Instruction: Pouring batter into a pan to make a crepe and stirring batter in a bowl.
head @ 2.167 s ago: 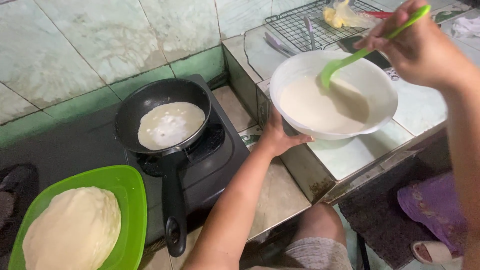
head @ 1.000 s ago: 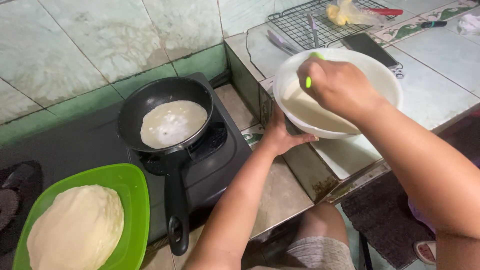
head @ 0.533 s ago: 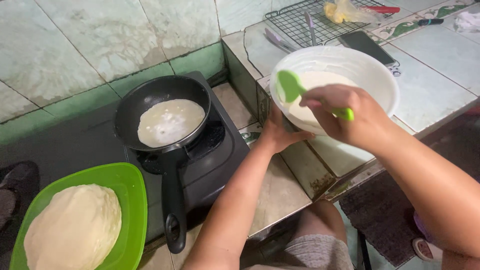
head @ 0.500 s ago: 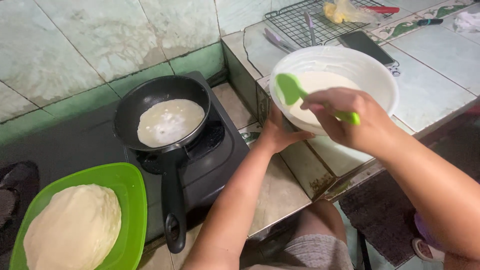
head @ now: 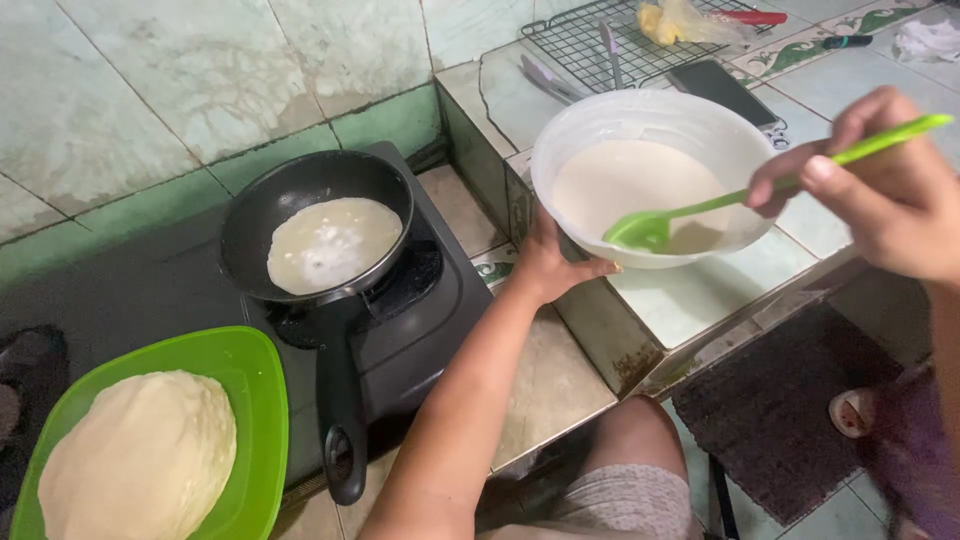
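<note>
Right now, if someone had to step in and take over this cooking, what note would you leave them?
Left hand: steadies the white bowl of pale batter from its near side.
Right hand: holds the green ladle, its scoop over the batter inside the bowl.
Black pan sits on the stove, one thin round of batter in it, still pale and wet-looking.
Green plate, front left, carries a stack of finished flat rounds.
Done: several rounds cooked. Left: the round in the pan, plus plenty of batter in the bowl.
</note>
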